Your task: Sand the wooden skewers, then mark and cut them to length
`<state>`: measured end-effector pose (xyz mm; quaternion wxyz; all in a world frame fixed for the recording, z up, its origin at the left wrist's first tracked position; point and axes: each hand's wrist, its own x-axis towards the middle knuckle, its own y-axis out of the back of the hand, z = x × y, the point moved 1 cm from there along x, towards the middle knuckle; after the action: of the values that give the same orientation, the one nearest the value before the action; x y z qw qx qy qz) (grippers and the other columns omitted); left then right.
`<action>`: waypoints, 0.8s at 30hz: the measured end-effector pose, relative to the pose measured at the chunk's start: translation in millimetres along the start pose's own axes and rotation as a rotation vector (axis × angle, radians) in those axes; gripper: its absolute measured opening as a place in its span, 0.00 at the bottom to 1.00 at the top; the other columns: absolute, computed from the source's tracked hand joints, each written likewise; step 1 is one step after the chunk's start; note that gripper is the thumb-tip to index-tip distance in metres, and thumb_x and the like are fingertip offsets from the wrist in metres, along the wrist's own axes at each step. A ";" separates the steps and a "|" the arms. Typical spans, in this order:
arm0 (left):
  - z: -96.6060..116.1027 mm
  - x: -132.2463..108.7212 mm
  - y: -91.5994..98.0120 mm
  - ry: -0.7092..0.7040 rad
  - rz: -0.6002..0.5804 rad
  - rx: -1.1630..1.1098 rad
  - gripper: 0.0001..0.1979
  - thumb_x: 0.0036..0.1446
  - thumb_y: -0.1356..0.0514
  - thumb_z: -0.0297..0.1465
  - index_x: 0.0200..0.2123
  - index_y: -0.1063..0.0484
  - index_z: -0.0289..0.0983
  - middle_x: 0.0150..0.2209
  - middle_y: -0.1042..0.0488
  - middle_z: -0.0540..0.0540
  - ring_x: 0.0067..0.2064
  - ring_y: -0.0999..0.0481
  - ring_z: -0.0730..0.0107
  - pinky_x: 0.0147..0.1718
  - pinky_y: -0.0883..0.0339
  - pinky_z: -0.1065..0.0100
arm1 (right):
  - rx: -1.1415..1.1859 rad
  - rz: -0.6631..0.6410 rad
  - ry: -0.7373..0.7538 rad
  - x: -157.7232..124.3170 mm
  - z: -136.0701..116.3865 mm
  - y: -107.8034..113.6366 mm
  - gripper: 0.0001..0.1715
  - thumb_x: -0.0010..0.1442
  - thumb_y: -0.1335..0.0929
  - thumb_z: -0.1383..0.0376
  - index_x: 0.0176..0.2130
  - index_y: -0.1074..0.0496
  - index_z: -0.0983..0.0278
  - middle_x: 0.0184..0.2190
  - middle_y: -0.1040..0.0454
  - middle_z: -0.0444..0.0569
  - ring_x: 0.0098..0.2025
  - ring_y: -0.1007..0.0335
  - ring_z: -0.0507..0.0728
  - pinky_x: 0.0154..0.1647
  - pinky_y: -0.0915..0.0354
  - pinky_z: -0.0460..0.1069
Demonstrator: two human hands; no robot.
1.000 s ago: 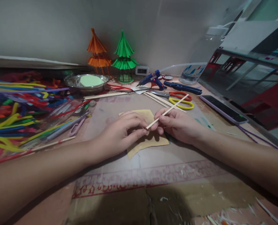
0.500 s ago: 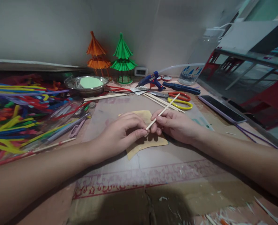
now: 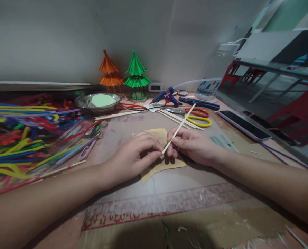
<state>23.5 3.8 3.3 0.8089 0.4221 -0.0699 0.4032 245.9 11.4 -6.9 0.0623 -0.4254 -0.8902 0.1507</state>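
A thin pale wooden stick (image 3: 182,125) slants up and to the right between my hands. My right hand (image 3: 186,141) is closed on its lower half, thumb against fingers. At the stick's lower end, my left hand (image 3: 143,152) pinches with thumb and forefinger; its other fingers are curled and partly hidden. Under both hands lies a yellowish sheet (image 3: 156,172) with uneven edges, on a clear printed mat (image 3: 122,193). Several more wooden sticks (image 3: 176,119) lie beyond my right hand, beside scissors (image 3: 197,121) with red and yellow handles.
Colourful pipe cleaners (image 3: 19,138) are heaped at left, near a metal bowl (image 3: 78,103). Orange (image 3: 108,69) and green (image 3: 135,69) tiered models stand at the back. A blue glue gun (image 3: 165,96), pliers (image 3: 199,103), phone (image 3: 243,124) and plastic jug (image 3: 208,86) sit at right.
The whole view has tilted up a little, so everything sits lower. The stick stands slightly steeper between my hands; both hands keep nearly the same pose.
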 end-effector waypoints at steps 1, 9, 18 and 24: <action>1.0 -0.2 0.2 -0.013 -0.004 0.017 0.08 0.68 0.42 0.31 0.38 0.23 0.39 0.39 0.20 0.46 0.44 0.24 0.65 0.49 0.33 0.59 | -0.006 -0.001 0.002 -0.2 0.4 0.0 0.17 0.62 0.24 0.56 0.39 0.28 0.65 0.30 0.18 0.47 0.28 0.25 0.49 0.31 0.30 0.43; -9.7 -2.6 8.5 -0.001 -0.024 0.401 0.12 0.65 0.41 0.33 0.49 0.24 0.36 0.52 0.22 0.39 0.55 0.25 0.56 0.56 0.32 0.52 | -0.237 0.283 0.190 -5.6 -6.4 -1.2 0.24 0.57 0.22 0.49 0.35 0.31 0.62 0.26 0.23 0.42 0.25 0.29 0.48 0.28 0.33 0.43; -7.9 -7.8 4.1 0.080 -0.358 0.440 0.28 0.66 0.43 0.48 0.64 0.30 0.42 0.68 0.33 0.39 0.69 0.37 0.45 0.66 0.40 0.40 | -0.942 0.386 0.350 2.5 -18.5 25.8 0.12 0.67 0.33 0.56 0.35 0.34 0.61 0.26 0.29 0.43 0.28 0.31 0.53 0.32 0.36 0.48; -3.7 -4.0 2.6 0.014 -0.432 0.413 0.26 0.68 0.43 0.46 0.65 0.33 0.45 0.70 0.36 0.42 0.71 0.41 0.46 0.68 0.46 0.39 | -1.277 0.178 0.371 2.0 -14.1 16.8 0.09 0.68 0.36 0.64 0.37 0.29 0.62 0.32 0.22 0.49 0.34 0.26 0.55 0.38 0.35 0.48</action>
<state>18.2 4.9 0.8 0.7735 0.5800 0.1110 0.2302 260.3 25.9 1.0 -0.0623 -0.4694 -0.7407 -0.4766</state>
